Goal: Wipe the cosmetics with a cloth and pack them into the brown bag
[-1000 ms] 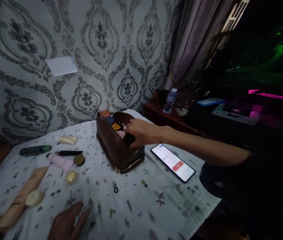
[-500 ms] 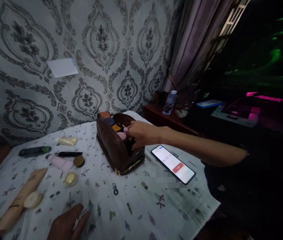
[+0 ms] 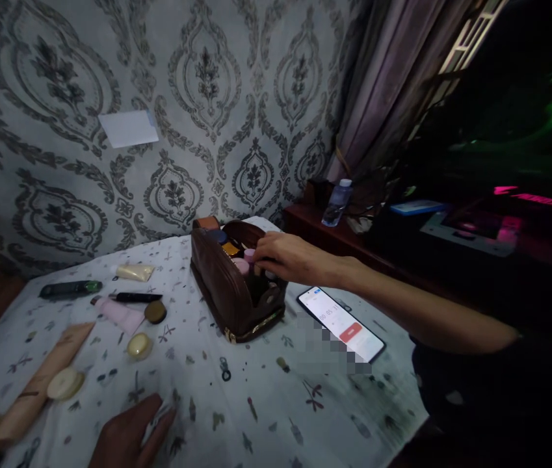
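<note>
A brown leather cosmetic bag stands unzipped on the patterned cloth. Pink-capped containers, an orange-yellow item and a dark blue item show inside it. My right hand is over the bag's right side, fingers curled down beside the pink caps; whatever they grip is mostly hidden. My left hand rests low on the cloth, thumb and forefinger apart, with nothing visible in it. The nearest things to it are a small cream-lidded jar and a larger pale-lidded jar.
Left of the bag lie a pink tube, a black pen-like stick, a brown round lid, a cream tube, a dark green item and a long beige tube. A phone lies right; a bottle stands behind.
My right hand has risen a little out of the bag, its fingers now more curled. The left hand stays in place. The view has shifted slightly.
</note>
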A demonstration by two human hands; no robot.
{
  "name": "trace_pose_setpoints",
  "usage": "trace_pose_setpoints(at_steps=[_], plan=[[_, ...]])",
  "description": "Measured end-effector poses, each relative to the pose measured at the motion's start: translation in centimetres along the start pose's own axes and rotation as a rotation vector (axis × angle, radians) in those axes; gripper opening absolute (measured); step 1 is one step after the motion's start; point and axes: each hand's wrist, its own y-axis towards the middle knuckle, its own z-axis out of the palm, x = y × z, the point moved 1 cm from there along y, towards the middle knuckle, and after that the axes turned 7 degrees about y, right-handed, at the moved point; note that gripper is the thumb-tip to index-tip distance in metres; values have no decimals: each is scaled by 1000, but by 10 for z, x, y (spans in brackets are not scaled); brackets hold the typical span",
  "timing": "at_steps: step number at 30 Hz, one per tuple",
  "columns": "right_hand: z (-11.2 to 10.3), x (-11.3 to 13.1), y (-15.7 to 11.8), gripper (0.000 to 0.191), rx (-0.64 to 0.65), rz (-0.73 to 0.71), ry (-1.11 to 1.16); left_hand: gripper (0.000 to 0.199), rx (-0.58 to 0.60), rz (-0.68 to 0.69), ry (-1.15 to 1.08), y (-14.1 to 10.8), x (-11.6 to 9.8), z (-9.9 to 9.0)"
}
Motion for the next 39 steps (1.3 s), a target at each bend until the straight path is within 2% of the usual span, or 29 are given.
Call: trace_pose_setpoints(at_steps=[2,4,6,8,12,18,21,23,26,29,33,36,39], plan=[[5,1,1,23,-36,-28,15,35,-15,-6,4,4,-7,-5],[11,7,1,22,-129,-64,58,38,-2,-9,7,9,-15,-10],[21,17,0,21,-254,-104,142,41,25,-29,15,12,-20,-14],[36,32,0,21,-308,-159,256,40,44,-41,9,13,-22,-16],[72,70,4,25,-195,-277,341,33,77,-103,-54,12,-20,-18],[125,118,18,26,-168,-360,399,29,98,-215,-134,10,-19,-23],[154,127,34,20,-91,-261,490,27,90,-311,-178,10,-16,-28],[173,127,53,19,-86,-161,557,30,74,-372,-224,11,-15,-31],[197,120,88,38,-190,92,595,35,51,-433,-293,12,-15,-35],[215,115,121,49,-241,209,612,36,51,-446,-327,12,-16,-34],[230,114,141,55,-274,246,697,36,68,-470,-336,9,-15,-29],[233,113,141,49,-330,266,806,32,78,-489,-379,7,-13,-27],[231,110,137,44,-427,328,951,40,70,-551,-425,5,-10,-25]])
